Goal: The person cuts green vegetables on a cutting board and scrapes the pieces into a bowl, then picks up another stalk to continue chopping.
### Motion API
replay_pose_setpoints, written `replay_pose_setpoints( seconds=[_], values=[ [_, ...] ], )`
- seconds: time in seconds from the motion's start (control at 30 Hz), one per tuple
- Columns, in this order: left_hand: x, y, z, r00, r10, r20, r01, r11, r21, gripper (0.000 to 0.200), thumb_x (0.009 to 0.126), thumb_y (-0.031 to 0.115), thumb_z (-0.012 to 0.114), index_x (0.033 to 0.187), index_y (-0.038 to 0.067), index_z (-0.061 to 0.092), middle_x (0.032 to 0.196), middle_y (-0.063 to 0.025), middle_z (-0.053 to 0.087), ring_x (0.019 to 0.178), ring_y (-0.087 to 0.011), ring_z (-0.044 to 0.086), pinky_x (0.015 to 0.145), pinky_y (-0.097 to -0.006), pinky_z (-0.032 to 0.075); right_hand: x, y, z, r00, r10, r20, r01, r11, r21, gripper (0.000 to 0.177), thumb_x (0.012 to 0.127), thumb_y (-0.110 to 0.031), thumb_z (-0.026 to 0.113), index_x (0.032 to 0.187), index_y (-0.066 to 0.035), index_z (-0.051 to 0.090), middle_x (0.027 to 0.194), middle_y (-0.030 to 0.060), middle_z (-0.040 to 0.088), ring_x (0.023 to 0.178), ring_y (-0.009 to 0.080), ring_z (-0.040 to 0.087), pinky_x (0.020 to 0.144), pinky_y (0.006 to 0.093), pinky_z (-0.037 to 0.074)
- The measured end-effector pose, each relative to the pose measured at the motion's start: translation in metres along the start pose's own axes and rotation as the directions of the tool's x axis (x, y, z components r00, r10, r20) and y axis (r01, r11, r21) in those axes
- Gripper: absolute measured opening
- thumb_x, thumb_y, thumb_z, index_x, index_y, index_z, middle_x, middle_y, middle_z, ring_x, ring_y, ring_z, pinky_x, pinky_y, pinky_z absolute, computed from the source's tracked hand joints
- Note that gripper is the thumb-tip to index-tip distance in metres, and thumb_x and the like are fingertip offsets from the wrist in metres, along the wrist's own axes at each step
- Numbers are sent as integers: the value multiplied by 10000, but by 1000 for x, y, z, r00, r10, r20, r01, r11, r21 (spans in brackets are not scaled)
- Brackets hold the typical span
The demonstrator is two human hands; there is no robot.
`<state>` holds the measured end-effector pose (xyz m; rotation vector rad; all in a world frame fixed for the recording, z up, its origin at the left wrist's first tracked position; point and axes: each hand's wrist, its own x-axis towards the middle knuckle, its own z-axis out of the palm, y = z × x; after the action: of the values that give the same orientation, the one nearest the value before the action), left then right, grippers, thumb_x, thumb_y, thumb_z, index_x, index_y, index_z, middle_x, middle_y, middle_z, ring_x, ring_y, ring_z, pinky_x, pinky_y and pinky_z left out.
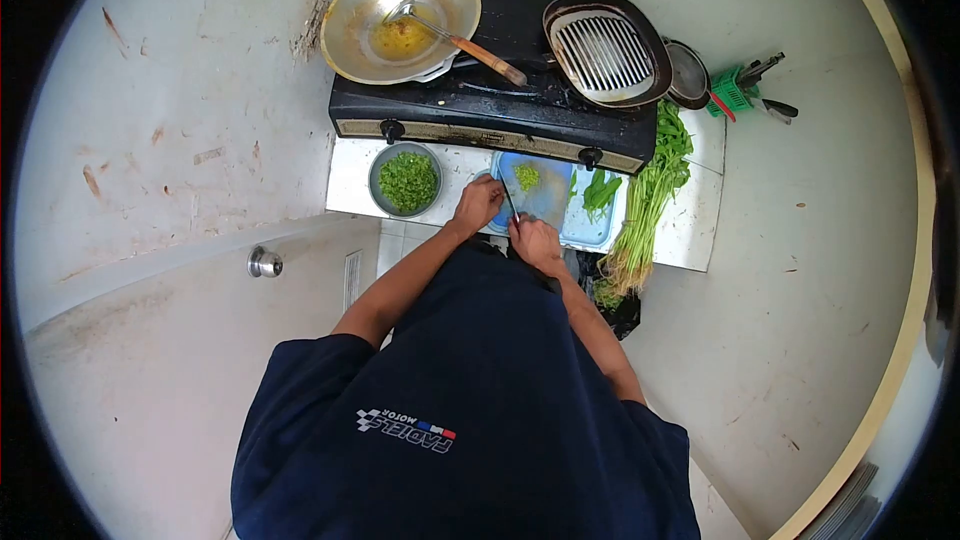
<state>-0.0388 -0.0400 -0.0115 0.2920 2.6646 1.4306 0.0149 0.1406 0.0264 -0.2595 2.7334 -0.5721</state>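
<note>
My right hand (pixel 537 242) is closed round the handle of a knife (pixel 512 202), at the near edge of a blue cutting board (pixel 552 208). The blade points away from me, over the board's left side. Close to the blade tip, my left hand (pixel 480 203) has its fingers curled together at the board's left edge; what they hold, if anything, is too small to make out. A small heap of chopped greens (pixel 527 176) lies on the board. Left of my left hand stands a grey bowl (pixel 376 198) full of chopped greens (pixel 408 180).
Loose green leaves (pixel 600 195) lie on a light blue tray (pixel 588 233), beside a long bundle of leafy stalks (pixel 650 205). Behind is a black stove (pixel 480 105) bearing a wok (pixel 345 30) with a ladle (pixel 485 58) and a grill pan (pixel 605 55). A black bag (pixel 627 315) hangs below the counter.
</note>
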Motion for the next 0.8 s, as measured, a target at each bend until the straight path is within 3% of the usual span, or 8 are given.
replay_pose_setpoints(
  seconds=[0.33,0.6,0.7,0.8],
  values=[
    [0,2,0,1000,-9,7,9,1000,-8,71,818,34,704,885,15,717,839,-148,657,768,-320,682,721,-413,556,9,-1,7,1000,-20,-6,20,999,-25,405,1009,-342,536,906,19,688,781,254,713,751,431,721,726,515,579],
    [-2,4,-2,1000,-22,9,23,998,-52,64,809,-8,691,872,-6,702,852,-181,647,800,-368,672,714,-438,547,-2,3,6,1000,-2,23,2,1000,-3,423,1019,-350,519,912,26,682,807,268,710,765,450,714,727,532,571],
    [-2,0,1,1000,20,-20,-21,999,-30,59,831,18,696,885,22,720,851,-161,662,763,-329,686,720,-424,565,3,0,5,1000,-16,10,16,1000,18,416,1012,-356,535,927,29,667,768,276,698,731,465,701,706,542,566],
    [-4,2,0,1000,-6,-6,6,997,-74,80,816,-20,679,892,-6,701,862,-181,640,814,-376,666,736,-448,546,1,2,7,999,-42,-24,43,999,18,415,1012,-365,539,934,24,662,757,278,695,722,470,697,701,546,564]
  ],
)
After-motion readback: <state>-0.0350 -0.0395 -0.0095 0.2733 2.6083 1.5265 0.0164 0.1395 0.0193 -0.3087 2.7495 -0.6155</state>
